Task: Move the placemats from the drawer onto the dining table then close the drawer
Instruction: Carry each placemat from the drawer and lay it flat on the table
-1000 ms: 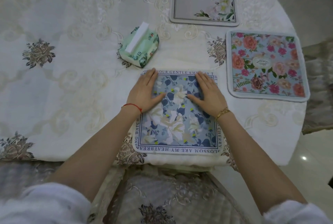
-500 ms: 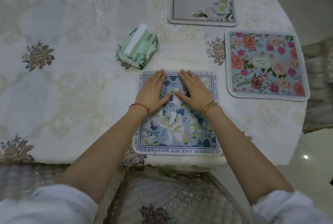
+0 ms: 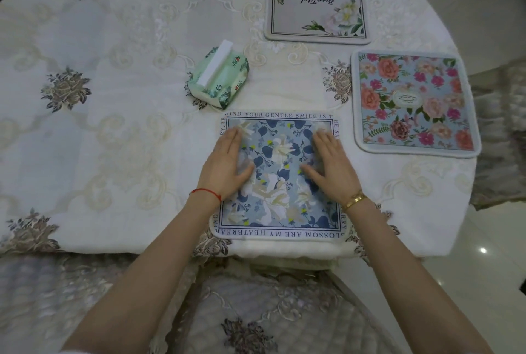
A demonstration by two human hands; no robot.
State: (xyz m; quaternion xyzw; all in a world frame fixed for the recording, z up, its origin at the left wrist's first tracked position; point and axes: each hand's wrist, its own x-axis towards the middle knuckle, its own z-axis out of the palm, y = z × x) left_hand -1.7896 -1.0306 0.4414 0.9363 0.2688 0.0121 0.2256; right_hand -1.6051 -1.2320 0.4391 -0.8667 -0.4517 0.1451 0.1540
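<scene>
A blue-and-white flowered placemat (image 3: 280, 205) with lettering round its border lies flat near the table's front edge. My left hand (image 3: 226, 167) presses flat on its left part, fingers straight. My right hand (image 3: 331, 167) presses flat on its right part. A pink-rose placemat (image 3: 412, 103) lies to the right, and a grey placemat (image 3: 317, 2) with white flowers lies at the far side. The dining table (image 3: 113, 126) wears a cream embroidered cloth. No drawer is in view.
A green tissue pack (image 3: 217, 77) sits just beyond the blue placemat's left corner. A chair with a quilted embroidered cover (image 3: 256, 319) stands under the table's front edge. Another covered chair (image 3: 501, 137) is at the right, over glossy floor tiles.
Both hands have slid apart across the blue placemat, from its middle towards its left and right sides. The placemat has stayed flat in place.
</scene>
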